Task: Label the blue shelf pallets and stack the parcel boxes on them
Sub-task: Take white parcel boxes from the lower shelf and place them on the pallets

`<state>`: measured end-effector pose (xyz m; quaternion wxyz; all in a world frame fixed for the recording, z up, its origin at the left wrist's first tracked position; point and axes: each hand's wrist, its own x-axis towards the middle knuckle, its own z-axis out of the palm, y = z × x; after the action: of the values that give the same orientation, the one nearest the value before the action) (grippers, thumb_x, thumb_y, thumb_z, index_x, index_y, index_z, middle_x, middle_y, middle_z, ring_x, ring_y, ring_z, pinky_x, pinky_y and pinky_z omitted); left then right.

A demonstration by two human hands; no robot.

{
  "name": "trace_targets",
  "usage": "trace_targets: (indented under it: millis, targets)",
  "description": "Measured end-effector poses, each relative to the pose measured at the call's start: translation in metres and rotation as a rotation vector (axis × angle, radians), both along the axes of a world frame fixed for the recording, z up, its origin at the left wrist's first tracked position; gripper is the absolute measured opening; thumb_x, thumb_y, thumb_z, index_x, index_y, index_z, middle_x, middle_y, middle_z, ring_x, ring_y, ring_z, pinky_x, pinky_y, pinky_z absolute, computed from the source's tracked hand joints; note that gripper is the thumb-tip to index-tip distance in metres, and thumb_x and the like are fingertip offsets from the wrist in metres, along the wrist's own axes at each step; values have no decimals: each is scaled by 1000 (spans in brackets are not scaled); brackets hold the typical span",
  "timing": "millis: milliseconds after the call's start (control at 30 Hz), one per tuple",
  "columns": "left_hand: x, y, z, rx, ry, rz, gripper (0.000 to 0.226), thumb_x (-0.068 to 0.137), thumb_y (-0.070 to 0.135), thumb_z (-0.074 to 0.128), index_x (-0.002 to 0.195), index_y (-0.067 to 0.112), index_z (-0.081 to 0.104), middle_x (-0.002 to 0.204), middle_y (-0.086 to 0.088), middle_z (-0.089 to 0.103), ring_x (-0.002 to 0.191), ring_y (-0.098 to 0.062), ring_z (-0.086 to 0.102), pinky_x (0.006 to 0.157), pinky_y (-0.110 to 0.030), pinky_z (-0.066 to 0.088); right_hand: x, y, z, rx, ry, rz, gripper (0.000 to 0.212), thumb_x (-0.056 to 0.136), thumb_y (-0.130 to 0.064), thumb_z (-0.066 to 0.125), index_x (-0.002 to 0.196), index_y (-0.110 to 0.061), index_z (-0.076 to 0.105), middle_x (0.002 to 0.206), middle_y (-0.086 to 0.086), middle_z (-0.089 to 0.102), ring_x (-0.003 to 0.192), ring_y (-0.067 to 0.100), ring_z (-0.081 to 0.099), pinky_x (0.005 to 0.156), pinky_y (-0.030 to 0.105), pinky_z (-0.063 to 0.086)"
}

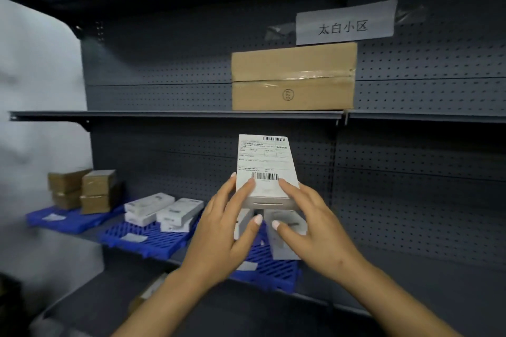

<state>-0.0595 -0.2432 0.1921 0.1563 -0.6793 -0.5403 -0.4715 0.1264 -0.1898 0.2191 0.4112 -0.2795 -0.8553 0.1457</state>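
Note:
A white parcel box [265,164] with a barcode shipping label on top is held between my left hand [227,230] and my right hand [309,224]. It hovers over two white boxes [284,241] standing on the right blue pallet [273,271], which carries a small white label [247,266] at its front. The middle blue pallet [147,241] bears several white boxes [164,210] and a label [134,238]. On the left blue pallet [68,220] sit several brown cardboard boxes [85,190] and a label [54,217].
A large taped cardboard box [293,76] stands on the upper shelf [178,114] under a paper sign [345,23] taped to the pegboard back. A box [149,293] lies on the shelf below. The lower shelf extends right of the pallets.

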Motion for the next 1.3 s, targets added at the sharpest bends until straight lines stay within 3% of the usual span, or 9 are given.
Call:
trace_targets:
  millis: [300,433,533,633,700,867,1033,1167,1300]
  targets:
    - [-152,-56,-24,-146,-52,43,61,92,42,54,144,45,21,156,14,13,141,-1,13,107,-24,23,-165,-36,-33,-109,-1,49,66,89,-31,61,146,-36,28,145,-15,31,131,1,31,104,17,27]
    - [-215,-70,-39,-216,-61,58,62,91,41,56,144,43,25,147,21,18,137,2,16,107,-20,24,-225,-46,-52,-144,-3,61,64,89,-30,62,144,-39,30,146,-13,32,129,-1,32,100,14,25]
    - [-254,-73,-50,-262,-79,55,63,90,42,57,145,40,27,150,16,24,138,-2,21,109,-24,29,-259,-46,-66,-172,-56,71,65,89,-26,60,144,-40,28,148,-12,31,129,0,32,100,13,26]
    - [-284,-69,-61,-290,-82,66,64,90,42,58,145,39,26,152,15,22,138,3,14,108,-19,22,-287,-40,-77,-196,-98,79,66,89,-27,59,144,-42,26,149,-13,29,133,2,30,105,18,28]
    - [-300,-63,-69,-290,-89,78,64,90,43,58,145,38,27,152,16,21,135,7,12,106,-16,19,-304,-32,-85,-202,-124,87,65,90,-28,58,144,-42,25,149,-15,28,133,2,29,106,19,28]
    - [-342,-30,-89,-302,-126,98,65,84,54,52,143,42,27,153,14,23,141,-2,16,113,-29,27,-346,1,-101,-204,-129,119,63,91,-25,56,146,-39,27,145,-20,31,125,-7,30,97,8,24]
    - [-382,15,-93,-332,-116,119,64,84,47,55,143,38,30,145,19,26,136,2,22,110,-23,29,-391,56,-110,-225,-112,147,63,90,-21,57,145,-38,30,145,-17,35,128,-3,32,102,11,25]
    - [-416,55,-91,-358,-109,142,68,82,57,49,144,38,28,147,16,26,138,-3,22,111,-28,29,-425,101,-108,-219,-147,153,63,90,-24,55,145,-39,28,147,-15,33,132,1,32,105,16,27]
    - [-451,92,-95,-360,-115,142,66,85,51,53,144,39,27,151,14,25,140,-5,21,112,-30,29,-460,141,-110,-192,-193,152,64,90,-26,55,146,-37,27,147,-15,34,132,4,33,102,14,27]
